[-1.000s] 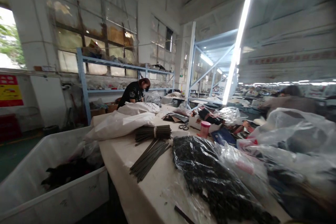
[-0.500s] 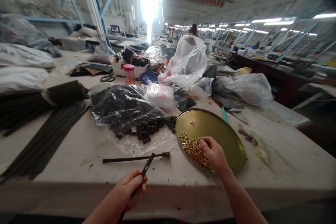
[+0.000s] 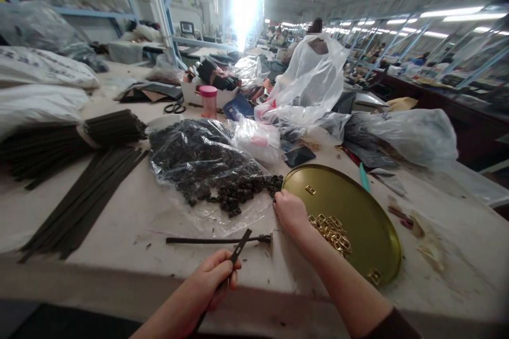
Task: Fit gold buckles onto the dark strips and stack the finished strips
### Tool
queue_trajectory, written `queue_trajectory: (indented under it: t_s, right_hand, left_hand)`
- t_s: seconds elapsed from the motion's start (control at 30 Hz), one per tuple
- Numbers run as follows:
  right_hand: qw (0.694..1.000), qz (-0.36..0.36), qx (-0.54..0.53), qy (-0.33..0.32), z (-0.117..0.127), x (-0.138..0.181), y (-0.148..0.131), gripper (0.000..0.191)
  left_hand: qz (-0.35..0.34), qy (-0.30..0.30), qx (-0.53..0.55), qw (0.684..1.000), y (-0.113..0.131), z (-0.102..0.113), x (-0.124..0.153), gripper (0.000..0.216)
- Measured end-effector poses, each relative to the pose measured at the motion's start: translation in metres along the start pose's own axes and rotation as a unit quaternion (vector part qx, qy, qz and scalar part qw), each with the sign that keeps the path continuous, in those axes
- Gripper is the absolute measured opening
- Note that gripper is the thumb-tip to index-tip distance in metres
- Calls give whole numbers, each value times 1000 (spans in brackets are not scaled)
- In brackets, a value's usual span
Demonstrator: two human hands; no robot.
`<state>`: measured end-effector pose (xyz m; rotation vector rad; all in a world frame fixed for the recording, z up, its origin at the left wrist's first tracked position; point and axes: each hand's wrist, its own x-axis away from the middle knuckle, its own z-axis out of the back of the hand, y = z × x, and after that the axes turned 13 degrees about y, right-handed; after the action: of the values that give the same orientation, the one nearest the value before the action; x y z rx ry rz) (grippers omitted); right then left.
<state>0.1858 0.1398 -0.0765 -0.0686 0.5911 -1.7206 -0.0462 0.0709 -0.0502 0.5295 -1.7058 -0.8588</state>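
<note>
Left hand [image 3: 212,278]: closed in a pinch on 1 dark strap [image 3: 240,246]. The strap's slotted end points up and away from your thumb.

Right hand [image 3: 290,211]: knuckles up, fingers curled down. Whether anything sits between the fingertips, cannot tell.

Around the right hand:
- The black loops [image 3: 238,197] lie touching or just beyond your fingertips. They spill out of the clear bag [image 3: 199,153] onto its flattened plastic.
- The gold tray [image 3: 358,201] is under your wrist and forearm, with the gold buckles [image 3: 332,230] heaped just right of the wrist.
- 1 buckle sits alone near the tray rim closest to you.

Between your 2 hands, a second strap [image 3: 207,241] lies flat on the table [image 3: 119,270], its knobbed end toward the right hand.

Risks, as judged from here:
1. The loops are small, loose and resting on slick plastic. A drag of the fingers could scatter them toward the table edge on your side.
2. Your forearm crosses the tray rim. A quick pull back could sweep buckles out or tip the tray.
3. The strap is held near 1 end only, so the free end may swing or twist in the pinch.
4. Black loops and gold buckles lie close together at the rim and could mix.
</note>
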Motion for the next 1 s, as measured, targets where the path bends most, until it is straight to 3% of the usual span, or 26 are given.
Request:
queue_trajectory:
  t_s: [0.1,0.2,0.27,0.37,0.4,0.5,0.6,0.67,0.73,0.8,0.83,0.9,1.0]
  right_hand:
    - [998,0,-51,-33,10,16,-9,7]
    - [983,-12,-150,-107,24,44,-22,17]
    - [934,-78,-302,-175,30,68,-32,24]
    - [802,-217,-508,-225,32,100,-45,32]
    - [774,-245,-539,-222,32,108,-48,33]
    - [725,-287,-591,-205,31,124,-55,32]
    - [710,-302,-603,-201,31,131,-59,32]
    - [726,-291,-590,-201,30,133,-57,33]
    - [804,-232,-518,-177,28,131,-53,33]
    - [897,-152,-397,-116,25,125,-46,33]
    - [930,-119,-337,-81,22,120,-42,32]
    - [963,-86,-256,-25,18,108,-36,28]
    - [980,-64,-187,19,14,87,-31,24]
  left_hand:
    - [-13,-7,6,1000,0,4,10,20]
    - [-21,-10,9,1000,-2,5,22,18]
    - [-22,-18,4,1000,-5,5,30,18]
    - [-19,-39,-3,999,-9,4,41,18]
    - [-17,-41,-3,999,-11,4,44,17]
    - [-14,-41,10,999,-14,3,52,18]
    - [13,-50,31,998,-16,4,57,19]
    - [33,-54,40,997,-17,6,59,19]
    - [34,-49,42,997,-18,8,60,19]
    - [26,-36,40,998,-20,8,58,21]
    - [24,-31,39,998,-21,8,56,22]
    - [23,-33,33,999,-24,7,52,26]
    - [19,-50,18,998,-27,4,44,31]
